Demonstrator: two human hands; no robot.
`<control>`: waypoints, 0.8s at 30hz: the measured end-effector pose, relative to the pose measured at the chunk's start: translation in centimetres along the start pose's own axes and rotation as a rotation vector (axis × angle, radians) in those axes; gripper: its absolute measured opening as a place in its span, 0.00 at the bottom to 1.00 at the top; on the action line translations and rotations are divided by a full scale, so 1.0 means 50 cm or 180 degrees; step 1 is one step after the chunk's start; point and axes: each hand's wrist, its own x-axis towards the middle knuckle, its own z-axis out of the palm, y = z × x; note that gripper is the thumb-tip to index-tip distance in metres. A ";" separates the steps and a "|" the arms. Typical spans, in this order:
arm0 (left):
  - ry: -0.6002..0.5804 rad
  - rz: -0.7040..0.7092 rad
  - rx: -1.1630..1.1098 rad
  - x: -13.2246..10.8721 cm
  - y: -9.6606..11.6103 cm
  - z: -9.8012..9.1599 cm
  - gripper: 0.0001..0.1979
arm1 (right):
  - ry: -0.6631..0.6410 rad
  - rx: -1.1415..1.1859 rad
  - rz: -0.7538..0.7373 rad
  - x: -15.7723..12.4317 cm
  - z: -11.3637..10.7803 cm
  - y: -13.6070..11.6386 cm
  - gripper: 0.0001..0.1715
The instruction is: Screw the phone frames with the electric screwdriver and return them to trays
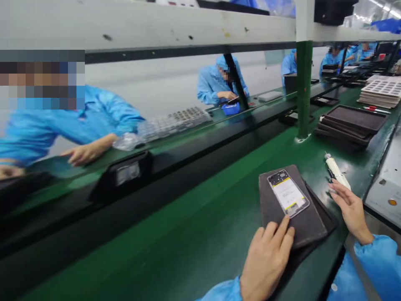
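An opened smartphone lies on a dark flat pad, its white battery and yellow strips bare. My left hand rests over the pad's near edge, with one fingertip at the phone's lower edge and the other fingers loosely bent. It grips nothing. To the right, my right hand is open, fingers stretched towards the near end of a cream-coloured electric screwdriver lying on the green bench. Whether the fingertips touch the screwdriver I cannot tell. Beneath the pad sits a black tray, partly covered.
Stacked black trays and a pile of white sheets stand farther right. A green post rises from the bench. On the dark conveyor strip a black tray is tilted. Co-workers in blue sit opposite.
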 end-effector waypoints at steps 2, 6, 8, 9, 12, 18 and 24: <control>-0.0291 -0.0300 -0.1103 -0.002 0.013 -0.003 0.24 | -0.0122 -0.0127 -0.0311 0.002 0.018 -0.023 0.17; 0.0222 -0.1432 -0.3900 0.025 -0.016 -0.019 0.28 | -0.0550 -0.0437 -0.0489 -0.006 0.068 -0.044 0.18; 0.0593 -0.2198 -0.5133 0.049 -0.035 -0.027 0.25 | -0.0698 -0.0746 -0.0371 -0.008 0.085 -0.032 0.23; 0.0716 -0.2539 -0.5587 0.062 -0.041 -0.031 0.24 | -0.0774 -0.0908 -0.0359 -0.009 0.090 -0.025 0.24; 0.0885 -0.3150 -0.6198 0.096 -0.044 -0.040 0.18 | -0.0972 -0.1252 -0.0550 -0.012 0.095 -0.007 0.25; 0.0876 -0.2995 -0.6084 0.147 -0.032 -0.029 0.08 | -0.1005 -0.1304 -0.0723 -0.016 0.093 -0.001 0.25; 0.0619 -0.2592 -0.5378 0.187 -0.038 0.010 0.13 | -0.1111 -0.1100 -0.0521 -0.016 0.092 0.011 0.24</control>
